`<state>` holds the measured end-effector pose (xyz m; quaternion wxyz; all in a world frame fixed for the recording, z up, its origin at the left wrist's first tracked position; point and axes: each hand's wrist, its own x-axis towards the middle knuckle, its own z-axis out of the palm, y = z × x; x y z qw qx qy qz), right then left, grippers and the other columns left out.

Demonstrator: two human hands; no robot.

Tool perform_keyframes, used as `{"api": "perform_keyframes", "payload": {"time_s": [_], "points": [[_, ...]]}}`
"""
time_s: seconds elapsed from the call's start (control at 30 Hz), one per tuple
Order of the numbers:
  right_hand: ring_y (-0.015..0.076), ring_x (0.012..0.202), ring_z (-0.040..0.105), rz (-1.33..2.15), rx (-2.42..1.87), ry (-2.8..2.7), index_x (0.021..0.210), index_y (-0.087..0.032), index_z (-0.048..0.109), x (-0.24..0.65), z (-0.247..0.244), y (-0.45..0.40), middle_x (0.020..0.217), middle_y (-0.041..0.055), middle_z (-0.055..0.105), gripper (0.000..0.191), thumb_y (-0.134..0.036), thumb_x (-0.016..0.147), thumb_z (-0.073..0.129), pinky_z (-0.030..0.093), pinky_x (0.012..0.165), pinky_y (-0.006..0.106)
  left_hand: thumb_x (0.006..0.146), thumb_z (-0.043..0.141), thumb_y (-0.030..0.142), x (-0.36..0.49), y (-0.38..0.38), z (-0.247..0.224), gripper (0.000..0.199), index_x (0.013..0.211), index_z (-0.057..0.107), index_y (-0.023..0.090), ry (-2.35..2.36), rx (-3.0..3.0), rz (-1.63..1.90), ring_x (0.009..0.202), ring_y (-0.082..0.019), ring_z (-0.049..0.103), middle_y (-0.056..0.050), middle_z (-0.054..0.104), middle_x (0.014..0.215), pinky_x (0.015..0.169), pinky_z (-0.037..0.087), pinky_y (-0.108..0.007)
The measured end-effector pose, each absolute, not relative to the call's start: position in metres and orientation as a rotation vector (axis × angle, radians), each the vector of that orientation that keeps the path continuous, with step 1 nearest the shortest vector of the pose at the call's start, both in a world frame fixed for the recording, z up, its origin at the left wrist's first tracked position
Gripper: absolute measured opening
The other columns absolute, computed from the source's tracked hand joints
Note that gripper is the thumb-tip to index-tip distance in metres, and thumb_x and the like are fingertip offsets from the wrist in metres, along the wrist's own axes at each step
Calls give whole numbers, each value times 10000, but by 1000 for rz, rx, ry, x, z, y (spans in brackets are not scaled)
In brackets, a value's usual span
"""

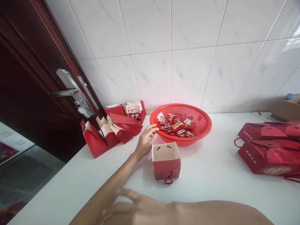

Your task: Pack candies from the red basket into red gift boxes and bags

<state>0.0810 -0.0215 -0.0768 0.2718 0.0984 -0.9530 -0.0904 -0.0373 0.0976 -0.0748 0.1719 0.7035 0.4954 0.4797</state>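
Note:
My left hand [146,140] reaches to the near left rim of a red plastic basket [201,126], fingers apart and holding nothing. Whether its fingertips touch the rim I cannot tell. Inside the basket lie several red-wrapped candies [179,125]. Just in front stands an upright red gift box [167,168] with its top open, a pale inside and a dark red cord handle at the near side. My right hand [136,207], somewhat blurred, lies across my left forearm with its fingers stretched out and nothing seen in them.
Several red paper boxes [112,132] with open tops stand at the left table edge. A printed box [136,111] is by the wall. At right are closed red boxes [269,156] and a brown carton [284,109]. A dark door [35,62] is beyond the left edge.

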Motion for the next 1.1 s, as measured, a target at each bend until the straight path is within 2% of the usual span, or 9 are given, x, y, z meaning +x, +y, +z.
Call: {"api": "perform_keyframes", "payload": {"time_s": [0.1, 0.17, 0.2, 0.33, 0.47, 0.67, 0.8, 0.97, 1.1], "points": [[175, 1285, 579, -35, 12, -2485, 1116, -236, 743, 117, -7, 6, 1274, 39, 717, 351, -214, 1004, 411, 399, 1184, 311, 945, 536, 325, -40, 98, -78, 263, 1087, 722, 207, 1377, 2053, 1342, 1170, -255, 638, -105, 633, 1342, 978, 542, -391], [214, 1147, 652, 165, -114, -2327, 1064, -165, 726, 140, 21, 32, 1176, 105, 739, 295, -147, 959, 451, 478, 1092, 381, 969, 506, 312, -42, 96, -76, 287, 1144, 711, 214, 1337, 2096, 1302, 1230, -267, 611, -83, 637, 1338, 1036, 516, -396], [226, 1145, 654, 218, -206, -2273, 1067, -180, 718, 151, 29, 47, 1159, 94, 746, 283, -123, 946, 468, 498, 1046, 413, 980, 490, 311, -42, 95, -74, 306, 1178, 705, 221, 1317, 2115, 1275, 1247, -269, 602, -73, 638, 1338, 1048, 511, -394], [250, 998, 700, 393, -827, -2205, 1058, -205, 740, 189, 25, 113, 1046, 79, 772, 220, -196, 932, 560, 538, 842, 376, 999, 453, 352, -44, 89, -65, 362, 1232, 703, 233, 1311, 2151, 1163, 1261, -261, 591, -85, 627, 1353, 1068, 500, -395], [267, 1137, 654, 451, -1451, -2257, 1143, -213, 736, 211, 7, 156, 1199, 76, 739, 288, -207, 939, 533, 491, 895, 331, 1017, 419, 374, -46, 88, -60, 409, 1290, 688, 231, 1336, 2131, 1076, 1295, -257, 568, -96, 604, 1393, 1134, 441, -407], [258, 872, 694, 700, -1639, -2514, 1034, -249, 776, 220, -4, 164, 980, 60, 752, 250, -228, 804, 681, 486, 676, 304, 1021, 421, 390, -47, 83, -61, 407, 1230, 720, 211, 1270, 2113, 1091, 1261, -258, 577, -104, 624, 1326, 1115, 448, -394], [276, 960, 683, 762, -1684, -2620, 1182, -296, 734, 221, -5, 164, 1064, 55, 735, 456, -218, 732, 734, 493, 706, 304, 1011, 454, 404, -48, 75, -56, 372, 1111, 760, 219, 1230, 2092, 1120, 1140, -245, 626, -93, 656, 1199, 1053, 482, -377], [284, 1046, 675, 710, -1762, -2647, 1476, -298, 521, 219, -6, 175, 1292, 99, 661, 831, -252, 686, 775, 504, 672, 278, 994, 495, 420, -55, 66, -53, 346, 1044, 769, 214, 1202, 1985, 1160, 1103, -246, 630, -95, 662, 1137, 1029, 485, -378], [233, 801, 704, 618, -1722, -2707, 1454, -264, 525, 206, -15, 185, 1001, 63, 731, 951, -291, 565, 862, 480, 586, 256, 941, 559, 429, -58, 62, -59, 313, 1046, 768, 221, 1133, 1869, 1215, 1147, -265, 610, -100, 653, 1181, 1048, 481, -395]]}}
